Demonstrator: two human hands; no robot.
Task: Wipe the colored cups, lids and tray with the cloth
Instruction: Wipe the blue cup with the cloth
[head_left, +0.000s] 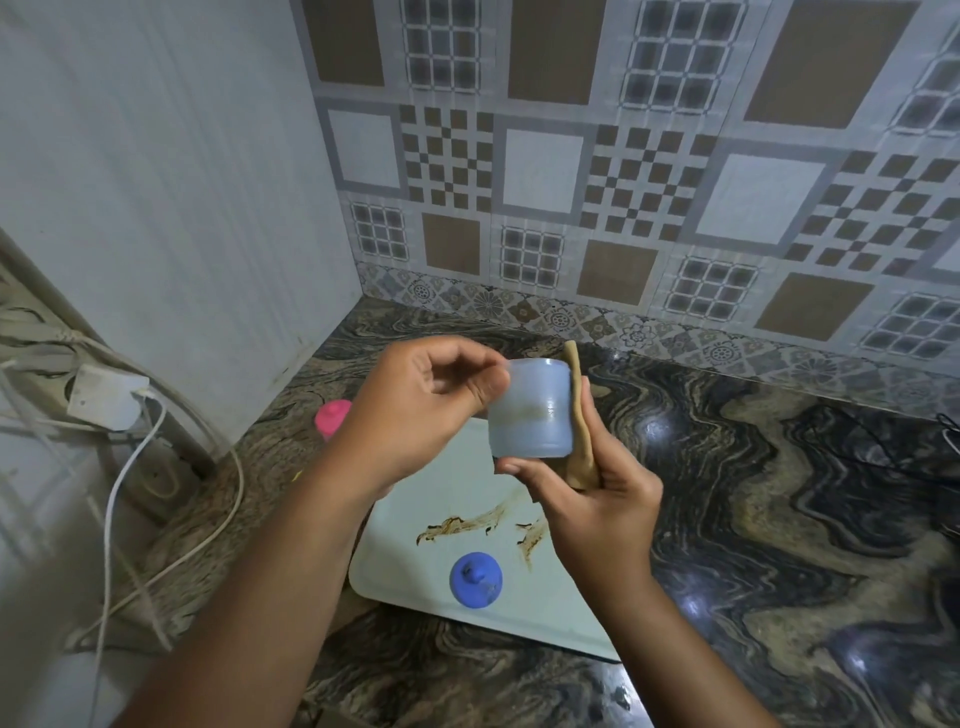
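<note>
The left hand (431, 410) pinches the pale blue plastic cup (530, 415) by its rim, so the right hand (592, 504), gripping the tan cloth (581, 441), could rub it loose.

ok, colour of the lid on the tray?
Dark blue; the lid shows best in the head view.

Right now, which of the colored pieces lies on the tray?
The dark blue lid, near the tray's front edge. The pale blue cup is gripped by the left hand; the pink piece is half hidden behind it.
</note>
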